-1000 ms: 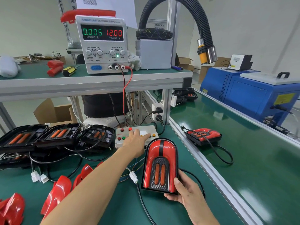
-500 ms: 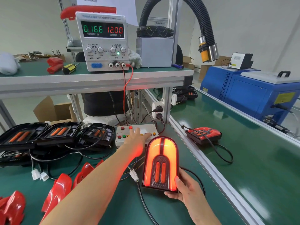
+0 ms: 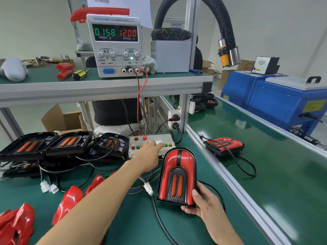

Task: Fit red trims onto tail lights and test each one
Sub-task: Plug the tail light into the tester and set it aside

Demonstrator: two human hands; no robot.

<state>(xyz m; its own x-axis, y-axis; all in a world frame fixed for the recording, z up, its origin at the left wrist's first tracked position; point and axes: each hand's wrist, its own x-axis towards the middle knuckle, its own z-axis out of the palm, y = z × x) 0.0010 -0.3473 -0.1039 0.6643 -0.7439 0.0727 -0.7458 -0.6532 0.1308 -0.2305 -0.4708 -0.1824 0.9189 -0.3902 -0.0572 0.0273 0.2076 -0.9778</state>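
My right hand [image 3: 203, 203] grips the lower right corner of a tail light [image 3: 177, 175] fitted with a red trim, propped up on the green bench. Its red trim is dark; the two orange bars in the middle show faint colour. My left hand [image 3: 150, 154] reaches across to the white test box [image 3: 151, 142], fingers stretched over its coloured buttons. The light's cable runs to a white connector [image 3: 148, 189]. Loose red trims [image 3: 68, 204] lie at the lower left. Three black untrimmed tail lights [image 3: 69, 143] sit in a row at the left.
The DC power supply [image 3: 115, 45] on the shelf reads 0.158 A and 12.00 V. A finished tail light [image 3: 223, 145] lies on the conveyor belt [image 3: 265, 174] to the right, past an aluminium rail. A blue machine [image 3: 276, 98] and a black extraction hose [image 3: 223, 23] stand beyond.
The tail light was dark a second ago, glowed bright red half a second ago, and is dark again. The current reading went from 0.005 to 0.166 to 0.158. My left fingers shifted slightly right on the buttons.
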